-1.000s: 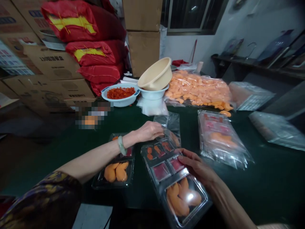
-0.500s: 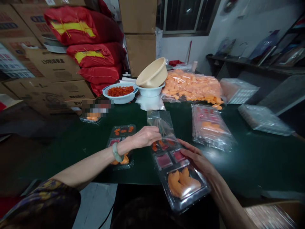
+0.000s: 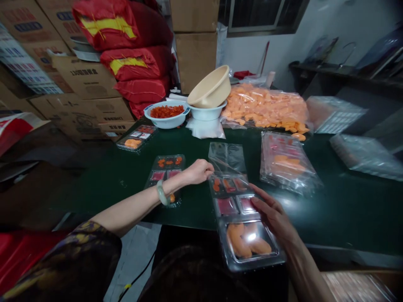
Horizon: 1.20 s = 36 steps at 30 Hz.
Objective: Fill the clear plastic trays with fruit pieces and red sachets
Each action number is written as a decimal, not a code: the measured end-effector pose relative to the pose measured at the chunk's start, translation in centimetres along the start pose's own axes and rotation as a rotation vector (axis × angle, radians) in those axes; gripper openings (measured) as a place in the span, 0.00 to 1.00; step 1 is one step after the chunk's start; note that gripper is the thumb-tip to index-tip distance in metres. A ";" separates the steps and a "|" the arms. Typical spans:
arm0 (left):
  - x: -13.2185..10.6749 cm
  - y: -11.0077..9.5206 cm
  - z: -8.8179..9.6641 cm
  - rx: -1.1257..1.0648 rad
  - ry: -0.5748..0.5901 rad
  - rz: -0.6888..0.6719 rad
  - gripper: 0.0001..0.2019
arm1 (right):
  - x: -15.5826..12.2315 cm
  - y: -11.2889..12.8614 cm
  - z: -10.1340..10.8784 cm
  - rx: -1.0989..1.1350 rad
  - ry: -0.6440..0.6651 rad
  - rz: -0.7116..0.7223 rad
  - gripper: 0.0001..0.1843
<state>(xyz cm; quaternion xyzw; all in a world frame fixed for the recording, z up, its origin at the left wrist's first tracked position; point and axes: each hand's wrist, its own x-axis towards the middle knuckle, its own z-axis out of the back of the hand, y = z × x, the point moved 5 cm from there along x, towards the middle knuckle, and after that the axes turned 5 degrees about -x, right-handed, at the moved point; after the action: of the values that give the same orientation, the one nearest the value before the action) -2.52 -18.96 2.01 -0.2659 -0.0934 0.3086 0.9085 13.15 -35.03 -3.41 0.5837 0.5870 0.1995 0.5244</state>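
A clear lidded tray (image 3: 244, 222) of orange and red food pieces lies in front of me, half over the near edge of the green table (image 3: 333, 209). My right hand (image 3: 273, 218) rests flat on its right side with the fingers stretched out. My left hand (image 3: 199, 171), a pale green bangle on the wrist, pinches the mouth of a clear plastic bag (image 3: 227, 157) at the tray's far end. A second filled tray (image 3: 165, 174) sits just behind my left forearm.
A third tray (image 3: 135, 139) lies at the table's left edge. Behind stand a white bowl of red pieces (image 3: 166, 115), a tilted beige bowl (image 3: 211, 88), a big bag of orange pieces (image 3: 266, 110) and bagged trays (image 3: 288, 163). Cardboard boxes and red sacks (image 3: 135, 67) are stacked at the left.
The tray has swung straighter, toward me and over the table's edge. My left hand stays pinched on the bag's mouth while my right hand lies on the tray.
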 end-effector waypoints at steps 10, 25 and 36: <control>-4.6 -2.1 -1.6 0.147 -0.247 0.003 0.18 | -0.9 -0.8 -0.1 0.036 -0.135 -0.088 0.40; -6.7 -2.1 -3.6 0.353 0.016 0.023 0.20 | -1.3 0.3 -1.5 -1.556 0.171 0.717 0.44; -6.2 -2.4 -2.8 0.383 0.081 -0.033 0.19 | 0.7 0.1 -5.1 -1.713 0.029 0.951 0.18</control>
<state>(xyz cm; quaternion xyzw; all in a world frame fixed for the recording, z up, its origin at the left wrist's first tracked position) -5.29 -25.52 0.96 -0.0987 -0.0006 0.2949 0.9504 9.06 -32.45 -1.67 0.1788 -0.0463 0.7558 0.6282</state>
